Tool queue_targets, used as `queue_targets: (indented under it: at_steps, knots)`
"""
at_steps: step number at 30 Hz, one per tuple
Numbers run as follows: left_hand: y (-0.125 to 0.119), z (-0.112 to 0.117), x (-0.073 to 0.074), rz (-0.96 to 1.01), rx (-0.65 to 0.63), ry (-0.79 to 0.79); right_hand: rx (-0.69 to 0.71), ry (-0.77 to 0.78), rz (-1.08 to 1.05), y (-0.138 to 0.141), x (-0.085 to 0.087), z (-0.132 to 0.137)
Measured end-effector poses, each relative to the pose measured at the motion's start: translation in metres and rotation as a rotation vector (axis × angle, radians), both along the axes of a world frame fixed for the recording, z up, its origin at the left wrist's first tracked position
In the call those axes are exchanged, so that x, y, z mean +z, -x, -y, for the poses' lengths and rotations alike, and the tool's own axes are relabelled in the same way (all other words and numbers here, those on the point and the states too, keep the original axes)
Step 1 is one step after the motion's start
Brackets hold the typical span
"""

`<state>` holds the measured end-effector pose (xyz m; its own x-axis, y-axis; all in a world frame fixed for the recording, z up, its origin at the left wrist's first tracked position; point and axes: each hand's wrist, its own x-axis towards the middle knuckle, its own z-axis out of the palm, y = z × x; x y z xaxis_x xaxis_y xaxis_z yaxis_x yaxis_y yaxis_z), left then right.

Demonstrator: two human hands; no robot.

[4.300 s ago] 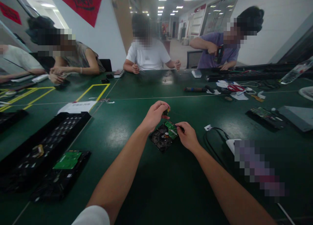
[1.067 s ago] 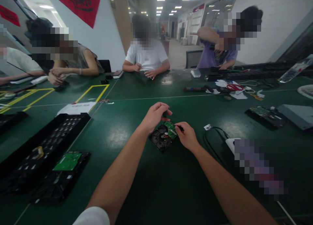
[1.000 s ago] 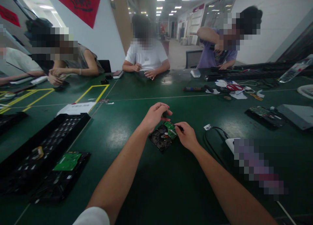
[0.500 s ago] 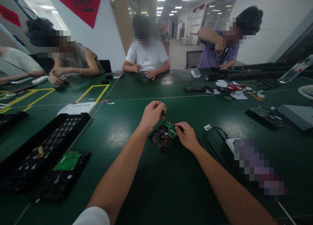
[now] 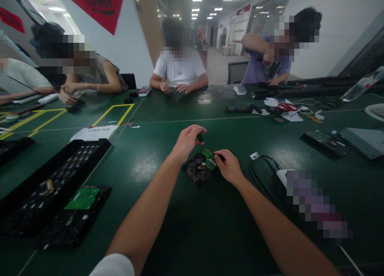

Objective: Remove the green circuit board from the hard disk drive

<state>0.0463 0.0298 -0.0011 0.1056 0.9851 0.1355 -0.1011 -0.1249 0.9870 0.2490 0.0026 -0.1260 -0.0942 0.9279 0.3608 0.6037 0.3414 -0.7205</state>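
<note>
A hard drive [image 5: 196, 170] with a green circuit board [image 5: 209, 158] lies on the table in front of me, its board side facing up. Above its far edge, my left hand [image 5: 190, 140] has its fingers closed around a small dark-handled screwdriver [image 5: 200, 137], whose thin shaft points down toward the board. The exact spot of the tip is too small to make out. My right hand [image 5: 228, 167] pinches the right corner of the hard drive, where a dark part shows between thumb and fingers.
At left, another hard drive [image 5: 79, 212] lies beside a long black tray [image 5: 60, 176]. A cable [image 5: 264, 158] and white power strip [image 5: 282, 176] are at right, with a third drive [image 5: 324, 143] beyond. Several people sit across the green table [image 5: 162, 126].
The screwdriver's handle has turned in my left fingers, its yellow part no longer showing, and the index finger has stretched forward over it. The hard drive and my right hand stay put.
</note>
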Motion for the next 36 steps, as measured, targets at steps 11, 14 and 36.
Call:
queue_targets:
  at_steps: [11, 14, 36]
  knots:
    - [-0.006, 0.004, -0.002, 0.1, -0.125, 0.061, 0.007, -0.001, -0.01, 0.001, 0.001, 0.001]
    - [-0.006, 0.003, -0.002, 0.088, -0.107, 0.055, 0.005, 0.002, -0.005, 0.001, 0.002, 0.002]
    - [-0.012, 0.005, -0.004, 0.035, -0.148, -0.009, 0.007, -0.001, 0.001, 0.002, 0.002, 0.001]
